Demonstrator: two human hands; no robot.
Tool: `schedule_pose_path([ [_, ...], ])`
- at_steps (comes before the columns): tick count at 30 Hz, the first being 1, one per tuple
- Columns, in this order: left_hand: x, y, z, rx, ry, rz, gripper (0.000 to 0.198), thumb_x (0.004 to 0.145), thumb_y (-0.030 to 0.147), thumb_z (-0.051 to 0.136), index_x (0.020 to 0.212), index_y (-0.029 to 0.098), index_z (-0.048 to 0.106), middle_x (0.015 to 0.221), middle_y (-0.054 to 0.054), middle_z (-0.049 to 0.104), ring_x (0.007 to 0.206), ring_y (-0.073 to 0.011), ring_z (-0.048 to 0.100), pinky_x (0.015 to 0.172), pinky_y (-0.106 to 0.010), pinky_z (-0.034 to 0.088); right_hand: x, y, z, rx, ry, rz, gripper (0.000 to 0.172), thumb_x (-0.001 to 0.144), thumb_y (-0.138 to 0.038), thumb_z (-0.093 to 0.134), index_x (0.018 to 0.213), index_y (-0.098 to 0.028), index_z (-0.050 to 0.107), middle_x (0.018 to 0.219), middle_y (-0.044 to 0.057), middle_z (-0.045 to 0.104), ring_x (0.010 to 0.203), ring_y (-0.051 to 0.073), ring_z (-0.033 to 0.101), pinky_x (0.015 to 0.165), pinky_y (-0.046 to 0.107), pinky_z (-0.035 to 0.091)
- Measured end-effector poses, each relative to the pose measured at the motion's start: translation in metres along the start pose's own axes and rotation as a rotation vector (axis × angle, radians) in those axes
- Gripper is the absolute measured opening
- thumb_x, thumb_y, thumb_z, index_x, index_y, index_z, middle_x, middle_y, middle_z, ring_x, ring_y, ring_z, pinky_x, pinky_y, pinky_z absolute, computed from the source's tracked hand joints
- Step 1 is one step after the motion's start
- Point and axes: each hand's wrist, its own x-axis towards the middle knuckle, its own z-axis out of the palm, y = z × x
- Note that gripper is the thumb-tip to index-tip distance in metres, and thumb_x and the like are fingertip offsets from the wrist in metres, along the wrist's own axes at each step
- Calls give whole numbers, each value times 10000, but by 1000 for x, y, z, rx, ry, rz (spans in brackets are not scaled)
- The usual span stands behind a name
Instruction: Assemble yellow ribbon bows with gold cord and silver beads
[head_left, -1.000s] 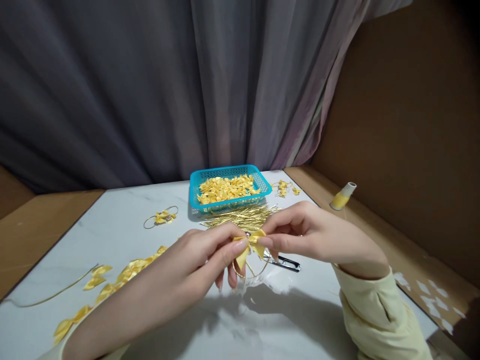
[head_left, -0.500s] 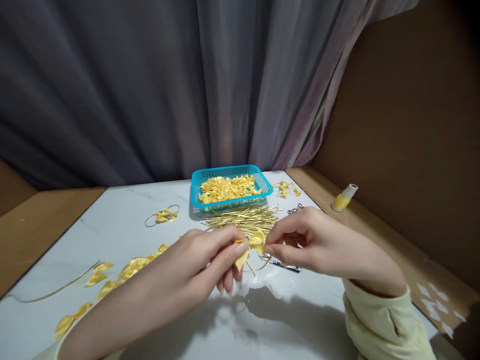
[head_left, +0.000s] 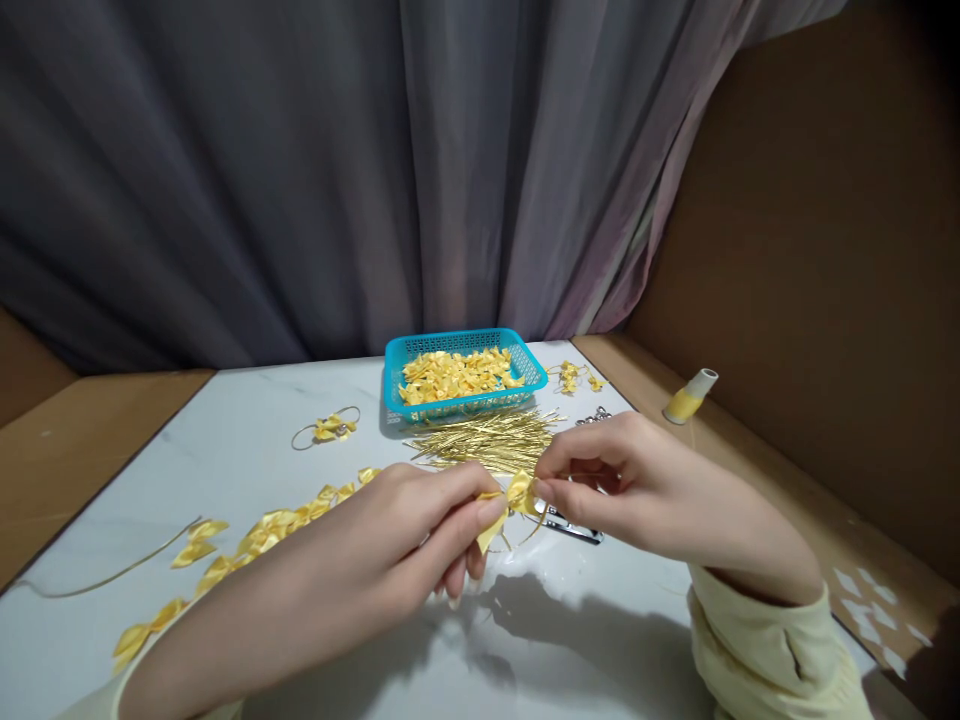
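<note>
Between my hands is a small yellow satin ribbon bow (head_left: 519,490), held above the table, with a thin gold tie curving below it. My left hand (head_left: 420,535) pinches the bow's left side between thumb and forefinger. The thumb and forefinger of my right hand (head_left: 615,480) close at the bow's right edge; a fine strand seems to run by these fingers. Just beyond the hands lies a pile of gold wire ties (head_left: 495,438). A slim black and silver tool (head_left: 576,527) lies partly hidden under my right hand.
A blue basket (head_left: 465,408) of yellow bows stands at the back. More bows (head_left: 270,530) line the table's left. A looped gold tie with bows (head_left: 334,428) lies behind them. Metal pieces (head_left: 596,416) sit beyond my right hand. A yellow thread cone (head_left: 690,397) stands right.
The bow has turned slightly between my fingers, and its right loop now sits closer to my right fingertips. Both hands stay in nearly the same place. The view has shifted slightly.
</note>
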Motion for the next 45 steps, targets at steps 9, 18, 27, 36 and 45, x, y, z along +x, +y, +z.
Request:
schedule_pose_path([
  [9,-4,-3,1,95,3,13,330,990,373,320,769,217,510,649,92,581,594,-54,570,613,-202,402,-14,3,-13,266,392,-93,67,807,-227,672,790,-174,709,620,-3,618,467,57,409,391,185,313],
  [18,0,-4,4,162,-10,45,320,990,345,320,756,216,497,648,93,567,583,-51,545,610,-212,380,-16,-1,-5,428,885,-471,180,843,-90,609,884,-206,741,711,4,697,407,65,480,372,238,380],
  [27,8,-13,15,301,15,15,324,986,369,285,776,222,484,665,53,549,614,-109,523,617,-268,362,-31,-9,1,482,840,-604,285,833,-146,632,1099,-240,671,737,-24,750,284,85,485,273,246,412],
  [36,9,-11,9,224,83,76,261,978,329,350,815,227,527,620,77,562,548,-77,545,551,-224,381,-42,-19,0,375,583,-352,106,804,-156,691,879,-223,724,713,1,745,609,143,703,588,199,587],
  [45,-10,-7,15,521,372,359,133,962,212,378,1014,237,497,716,59,584,579,-91,570,587,-237,443,-51,-18,4,224,614,-349,147,848,-342,630,782,-221,682,491,-35,619,346,79,542,326,151,435],
])
